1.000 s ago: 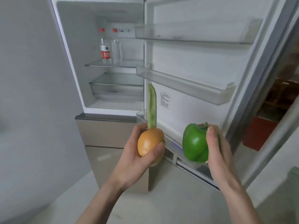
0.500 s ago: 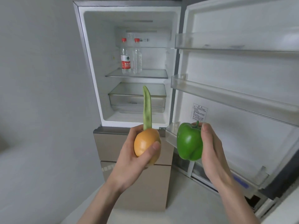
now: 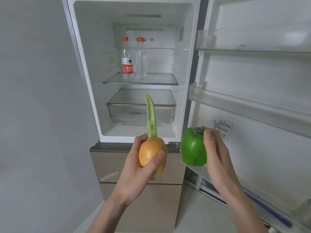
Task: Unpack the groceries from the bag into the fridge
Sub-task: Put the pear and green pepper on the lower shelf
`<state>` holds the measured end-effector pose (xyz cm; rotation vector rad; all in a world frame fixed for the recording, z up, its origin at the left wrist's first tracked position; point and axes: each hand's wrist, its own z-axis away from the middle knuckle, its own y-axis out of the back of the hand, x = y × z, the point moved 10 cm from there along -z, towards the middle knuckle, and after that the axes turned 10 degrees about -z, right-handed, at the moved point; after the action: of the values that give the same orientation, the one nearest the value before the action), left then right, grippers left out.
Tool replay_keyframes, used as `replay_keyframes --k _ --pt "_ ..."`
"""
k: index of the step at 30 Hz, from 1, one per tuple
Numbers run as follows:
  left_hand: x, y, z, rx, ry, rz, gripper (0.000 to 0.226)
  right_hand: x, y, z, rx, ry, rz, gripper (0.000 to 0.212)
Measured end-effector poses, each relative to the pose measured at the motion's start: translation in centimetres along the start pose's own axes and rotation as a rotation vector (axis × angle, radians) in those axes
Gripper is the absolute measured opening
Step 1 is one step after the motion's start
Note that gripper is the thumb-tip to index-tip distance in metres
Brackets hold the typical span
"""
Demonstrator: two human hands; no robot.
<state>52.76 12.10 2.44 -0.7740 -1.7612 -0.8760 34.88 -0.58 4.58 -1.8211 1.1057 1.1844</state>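
My left hand [image 3: 134, 172] grips a round orange-yellow onion [image 3: 150, 153] together with a long flat green bean pod [image 3: 151, 118] that sticks straight up. A glossy green bell pepper [image 3: 193, 147] is held in my right hand [image 3: 217, 158], thumb near its stem. Both hands hover in front of the open fridge [image 3: 84, 64], just below its upper compartment. The grocery bag is out of view.
Two red-capped water bottles [image 3: 127, 58] stand on the glass shelf [image 3: 141, 80]. Below it sits a clear drawer [image 3: 127, 111]. The open door [image 3: 252, 73] on the right carries clear door bins [image 3: 235, 101]. Closed beige lower drawers [image 3: 109, 163] lie beneath. A grey wall is left.
My view has swung left and closer, so the fridge interior now fills the centre. Both hands keep the same hold on the onion with bean and the pepper.
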Motion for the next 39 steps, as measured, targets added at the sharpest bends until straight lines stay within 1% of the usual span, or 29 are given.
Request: replay_keyframes --k 6,10,13,16,19,20,26,29,31,35,39 --pt "-2.3 2.2 -5.9 0.018 0.050 -0.010 0.062 3.5 -4.0 -5.8 -0.026 -0.018 -0.045 0.046" --pt "-4.6 4.1 -10.4 0.070 0.139 -0.048 0.048 5.6 -7.0 -9.9 -0.051 -0.019 -0.064 0.050" --pt "-7.1 5.6 -13.5 0.141 0.211 -0.078 0.044 7.1 -8.9 -12.9 -0.061 -0.006 -0.058 0.040" --pt "-8.5 7.1 -16.0 0.197 0.253 -0.122 0.042 8.7 -10.9 -15.5 -0.095 -0.011 -0.056 0.037" --pt "-9.9 8.6 -17.9 0.233 0.299 -0.153 0.024 10.2 -12.8 -17.7 -0.130 -0.035 -0.060 0.038" --pt "-10.4 9.2 -18.6 0.242 0.306 -0.162 0.023 10.6 -13.3 -18.3 -0.134 -0.041 -0.060 0.039" --pt "-12.5 11.2 -22.6 0.312 0.341 -0.181 0.051 12.4 -15.5 -21.9 -0.148 -0.050 -0.016 0.035" --pt "-13.6 12.6 -25.1 0.404 0.343 -0.334 0.055 13.4 -16.6 -23.6 -0.140 -0.042 0.006 0.037" --pt "-14.3 13.5 -27.0 0.436 0.334 -0.450 0.054 14.2 -17.5 -24.5 -0.141 -0.039 0.019 0.037" --pt "-14.4 14.8 -31.0 0.461 0.217 -0.704 0.058 15.4 -18.7 -26.9 -0.110 -0.053 0.046 0.048" --pt "-14.3 15.9 -34.9 0.493 0.117 -0.901 0.066 17.3 -19.6 -30.1 -0.063 -0.084 0.067 0.038"
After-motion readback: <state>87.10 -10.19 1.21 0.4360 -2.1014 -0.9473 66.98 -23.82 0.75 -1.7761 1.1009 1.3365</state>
